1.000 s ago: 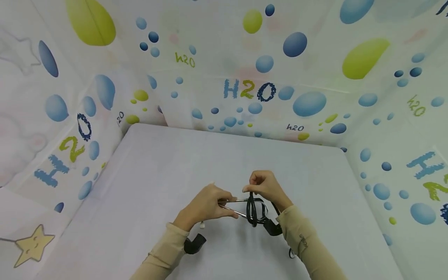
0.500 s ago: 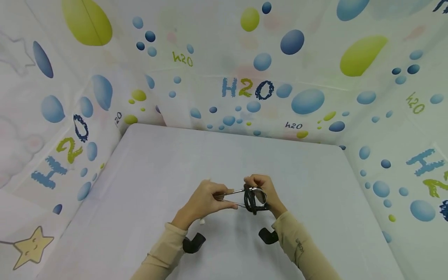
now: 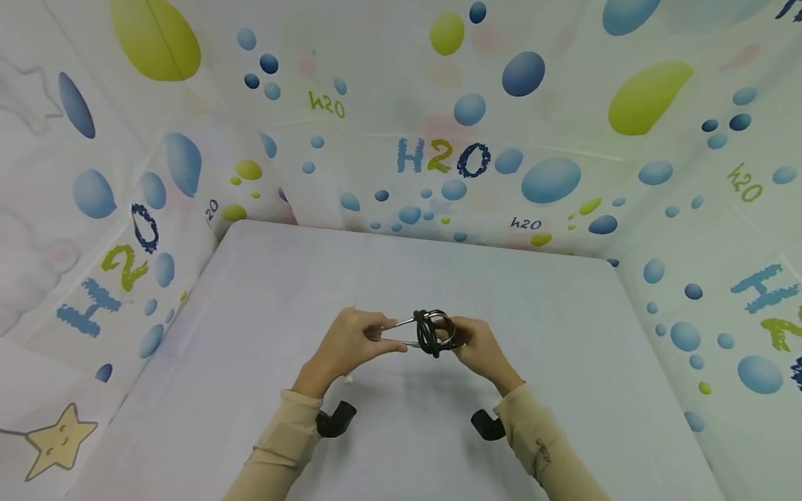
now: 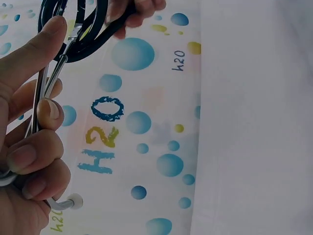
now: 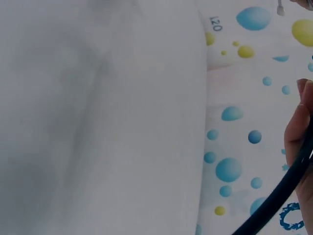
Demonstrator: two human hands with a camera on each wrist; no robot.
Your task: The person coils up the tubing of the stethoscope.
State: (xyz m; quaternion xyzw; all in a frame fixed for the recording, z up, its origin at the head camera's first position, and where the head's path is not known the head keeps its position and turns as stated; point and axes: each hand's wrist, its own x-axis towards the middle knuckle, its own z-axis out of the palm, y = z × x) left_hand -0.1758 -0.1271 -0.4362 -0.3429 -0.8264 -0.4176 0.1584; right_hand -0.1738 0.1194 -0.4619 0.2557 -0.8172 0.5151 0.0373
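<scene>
A stethoscope with black tubing (image 3: 429, 335) and shiny metal ear tubes (image 3: 401, 324) is held up above the table between both hands. My left hand (image 3: 353, 342) grips the metal ear tubes; in the left wrist view, a pale ear tip (image 4: 75, 201) pokes out below its curled fingers. The tubing is wound in several loops around the ear tubes, beside a round shiny rim at the right end. My right hand (image 3: 481, 346) holds the stethoscope at that end, its fingers partly behind the loops. In the right wrist view, a length of black tubing (image 5: 276, 203) runs down past this hand.
A white table (image 3: 301, 278) lies beneath the hands. Walls of patterned cloth (image 3: 376, 104) with blue and green drops stand behind and on both sides. Black camera mounts (image 3: 336, 419) sit at the wrists.
My right hand went from pinching the tubing above the loops to holding the stethoscope's right end. Both hands, with the stethoscope, have moved slightly left and farther from the body.
</scene>
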